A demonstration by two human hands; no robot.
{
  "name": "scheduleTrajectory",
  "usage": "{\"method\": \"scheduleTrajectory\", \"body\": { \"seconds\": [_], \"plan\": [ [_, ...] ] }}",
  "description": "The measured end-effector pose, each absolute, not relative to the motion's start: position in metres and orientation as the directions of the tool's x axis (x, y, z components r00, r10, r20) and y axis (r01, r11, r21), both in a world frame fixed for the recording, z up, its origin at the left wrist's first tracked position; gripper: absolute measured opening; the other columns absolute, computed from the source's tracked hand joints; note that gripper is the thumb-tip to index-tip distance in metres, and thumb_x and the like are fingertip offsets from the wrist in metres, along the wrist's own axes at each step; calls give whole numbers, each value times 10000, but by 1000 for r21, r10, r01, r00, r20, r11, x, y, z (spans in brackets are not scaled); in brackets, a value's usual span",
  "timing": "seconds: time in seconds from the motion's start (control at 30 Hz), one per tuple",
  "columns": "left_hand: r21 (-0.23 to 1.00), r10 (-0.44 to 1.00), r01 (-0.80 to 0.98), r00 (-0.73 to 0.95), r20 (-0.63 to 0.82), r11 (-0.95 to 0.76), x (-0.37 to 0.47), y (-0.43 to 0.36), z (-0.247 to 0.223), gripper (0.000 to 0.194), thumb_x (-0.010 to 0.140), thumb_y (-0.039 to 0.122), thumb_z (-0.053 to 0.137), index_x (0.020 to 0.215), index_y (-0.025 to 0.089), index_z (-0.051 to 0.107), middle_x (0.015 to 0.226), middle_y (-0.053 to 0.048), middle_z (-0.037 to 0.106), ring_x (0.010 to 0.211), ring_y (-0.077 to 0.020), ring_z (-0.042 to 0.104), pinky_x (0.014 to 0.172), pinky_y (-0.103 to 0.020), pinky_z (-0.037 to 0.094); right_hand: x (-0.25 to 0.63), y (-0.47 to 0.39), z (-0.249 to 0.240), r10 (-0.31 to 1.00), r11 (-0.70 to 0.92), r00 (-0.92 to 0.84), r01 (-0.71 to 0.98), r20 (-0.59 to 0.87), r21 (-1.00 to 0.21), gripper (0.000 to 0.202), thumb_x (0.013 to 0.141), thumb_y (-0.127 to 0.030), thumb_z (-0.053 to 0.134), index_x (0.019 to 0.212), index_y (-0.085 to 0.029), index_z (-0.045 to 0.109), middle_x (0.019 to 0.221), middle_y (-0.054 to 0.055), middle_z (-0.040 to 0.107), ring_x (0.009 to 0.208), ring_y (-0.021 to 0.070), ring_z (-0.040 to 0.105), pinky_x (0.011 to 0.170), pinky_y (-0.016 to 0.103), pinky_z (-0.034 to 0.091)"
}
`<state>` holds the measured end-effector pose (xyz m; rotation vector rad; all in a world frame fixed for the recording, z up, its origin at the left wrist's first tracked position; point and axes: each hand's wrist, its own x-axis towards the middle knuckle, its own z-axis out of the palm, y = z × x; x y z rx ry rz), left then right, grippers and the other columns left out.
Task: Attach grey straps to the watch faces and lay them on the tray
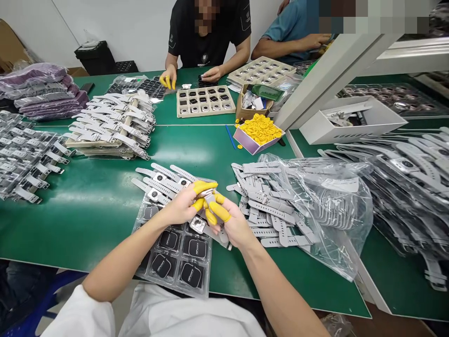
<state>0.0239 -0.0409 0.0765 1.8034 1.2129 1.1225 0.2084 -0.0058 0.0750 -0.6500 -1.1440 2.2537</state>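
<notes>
White shirt fabric is seen nearest the camera. At far left, grey-banded watches are stacked on the green table. Farther right, a clear tray is filled with black square pieces, and strapped watches are laid across its far end. Over the tray's far right corner, a grey strap is held up. It is pinched by the closed thumb and forefinger of the left hand; by the right hand it is gripped from the other side, that contact being partly hidden. It is judged light, soft and bendable, best taken by its edges near the end. Beside the right hand, loose straps are piled, partly covered by a clear bag.
</notes>
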Motion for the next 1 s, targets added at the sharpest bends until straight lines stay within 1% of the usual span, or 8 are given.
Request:
{"method": "scheduleTrajectory", "body": {
  "seconds": [0.13,0.2,0.33,0.43,0.7,0.87,1.0],
  "plan": [
    [802,911,433,226,344,-411,22,-41,79,640,855,13,428,1433,237,587,1391,-111,651,1295,-247,606,1116,-491,502,210,-4,76,622,-498,-763,-211,-177,-841,311,914,-497,712,867,-204,618,490,-76,503,380,79,364,397,198,357],
    [791,906,444,240,349,-422,22,-42,80,644,830,-1,409,1401,225,602,1371,-108,661,1290,-241,610,1112,-481,507,209,-4,76,610,-501,-774,-208,-172,-840,313,910,-497,713,850,-206,617,467,-79,496,366,80,349,386,200,345],
    [795,915,455,239,326,-402,23,-43,82,533,886,37,416,1358,205,598,1330,-110,675,1240,-234,633,1078,-443,531,206,-6,74,638,-520,-746,-233,-192,-822,304,900,-493,722,845,-213,616,467,-84,496,354,83,328,365,202,333],
    [809,925,449,218,312,-379,24,-43,81,489,916,60,414,1352,203,585,1323,-113,667,1217,-230,640,1052,-422,546,203,-8,73,657,-536,-726,-261,-203,-803,303,896,-486,726,832,-217,604,469,-87,482,354,78,317,360,192,327],
    [849,949,424,150,277,-315,31,-45,78,453,946,79,398,1352,180,572,1311,-129,655,1217,-252,633,1076,-476,535,198,-13,72,688,-583,-690,-340,-226,-738,327,876,-467,754,790,-227,550,492,-81,507,347,69,319,345,181,330],
    [795,931,484,180,317,-365,27,-46,76,496,961,78,388,1413,198,551,1317,-126,635,1242,-248,612,1094,-463,518,198,-13,74,678,-616,-694,-354,-243,-704,304,877,-437,755,790,-224,556,492,-78,499,348,67,304,337,183,326],
    [764,922,517,248,298,-387,21,-47,79,456,1033,193,395,1474,212,508,1373,-131,600,1278,-254,593,1118,-455,504,199,-11,74,676,-620,-694,-357,-245,-699,328,866,-445,765,772,-225,541,477,-83,480,342,63,284,326,180,296]
  ]
}}
